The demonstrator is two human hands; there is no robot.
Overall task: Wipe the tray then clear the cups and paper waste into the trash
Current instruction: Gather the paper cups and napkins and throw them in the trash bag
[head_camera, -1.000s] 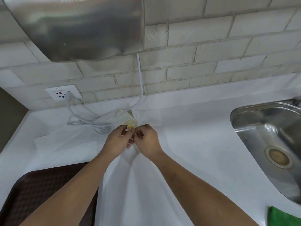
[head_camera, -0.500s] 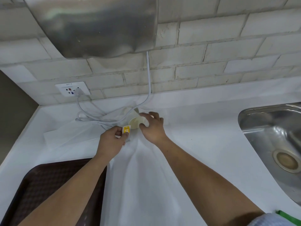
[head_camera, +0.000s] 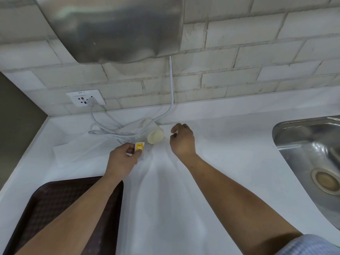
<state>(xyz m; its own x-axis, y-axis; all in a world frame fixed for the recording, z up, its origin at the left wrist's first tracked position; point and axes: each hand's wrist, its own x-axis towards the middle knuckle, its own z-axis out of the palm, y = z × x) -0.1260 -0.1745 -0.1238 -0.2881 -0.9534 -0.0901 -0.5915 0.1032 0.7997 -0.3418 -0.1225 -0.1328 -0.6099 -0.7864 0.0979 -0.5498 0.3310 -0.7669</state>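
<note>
On the white worktop (head_camera: 230,144), the left hand (head_camera: 123,161) pinches a small yellow packet (head_camera: 139,146) in its fingers, while the right hand (head_camera: 182,140), loosely open and empty, hovers just beside the tipped paper cup (head_camera: 155,137).

Paper cup (head_camera: 155,136) on its side, mouth facing camera, just left of right fingers (head_camera: 174,128). Yellow packet (head_camera: 139,146) pinched in left fingers (head_camera: 138,153). Brown tray (head_camera: 60,208) below-left, flat.
</note>
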